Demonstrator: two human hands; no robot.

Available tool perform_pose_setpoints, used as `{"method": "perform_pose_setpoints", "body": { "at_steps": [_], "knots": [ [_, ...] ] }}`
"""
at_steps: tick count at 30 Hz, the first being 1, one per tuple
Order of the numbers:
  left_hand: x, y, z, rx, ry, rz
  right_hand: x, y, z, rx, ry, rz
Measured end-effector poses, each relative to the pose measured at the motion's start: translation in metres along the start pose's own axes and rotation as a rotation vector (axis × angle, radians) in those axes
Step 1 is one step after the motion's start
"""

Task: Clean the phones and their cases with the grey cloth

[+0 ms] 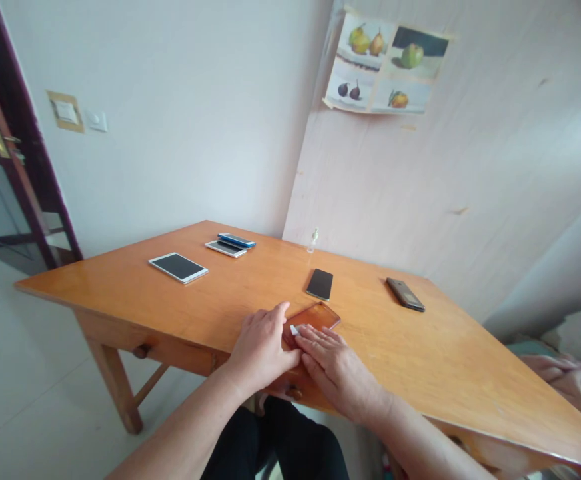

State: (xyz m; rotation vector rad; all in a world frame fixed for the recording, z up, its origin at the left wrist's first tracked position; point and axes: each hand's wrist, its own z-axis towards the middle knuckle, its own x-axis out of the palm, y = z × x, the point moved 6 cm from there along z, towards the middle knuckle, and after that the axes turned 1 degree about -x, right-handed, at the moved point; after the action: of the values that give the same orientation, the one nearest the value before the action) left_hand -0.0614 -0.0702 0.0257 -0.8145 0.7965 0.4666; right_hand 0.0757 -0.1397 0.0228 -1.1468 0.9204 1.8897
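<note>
A clear, orange-looking phone case (319,312) lies flat near the front edge of the wooden table. My left hand (263,347) curves around its left end, thumb on the near side and fingers on the far side, steadying it. My right hand (333,367) lies over the case with fingers close together, pressing on a small white wipe (294,330); most of the wipe is hidden under the fingers. Just beyond the case rests a dark smartphone (320,284), screen up.
A white tablet (178,267) lies at left on the table (420,360). Behind it, a blue-edged phone (236,240) leans on a white phone (224,249). A small clear pump bottle (313,241) stands near the wall. At right is a dark brown phone (405,294).
</note>
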Motion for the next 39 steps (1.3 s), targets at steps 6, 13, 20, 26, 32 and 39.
{"method": "perform_pose_setpoints", "body": {
  "at_steps": [6, 13, 20, 26, 32, 39],
  "knots": [
    [-0.001, -0.003, 0.002, 0.022, 0.039, -0.006, -0.004, -0.067, 0.008, 0.282, -0.068, -0.079],
    [-0.001, -0.004, 0.008, 0.041, 0.094, 0.005, 0.008, -0.006, 0.019, -0.021, -0.023, 0.1],
    [0.004, -0.001, 0.006, 0.041, 0.077, -0.073, -0.01, -0.087, 0.034, 0.382, -0.047, -0.181],
    [0.007, 0.004, 0.007, 0.058, 0.041, -0.206, 0.002, -0.01, 0.054, 0.083, -0.076, 0.208],
    [0.009, 0.007, 0.008, 0.029, 0.042, -0.233, 0.003, -0.037, 0.071, 0.163, -0.072, 0.0],
    [0.009, 0.008, 0.008, 0.027, 0.051, -0.221, 0.012, -0.038, 0.083, 0.176, -0.033, -0.002]
  ]
}}
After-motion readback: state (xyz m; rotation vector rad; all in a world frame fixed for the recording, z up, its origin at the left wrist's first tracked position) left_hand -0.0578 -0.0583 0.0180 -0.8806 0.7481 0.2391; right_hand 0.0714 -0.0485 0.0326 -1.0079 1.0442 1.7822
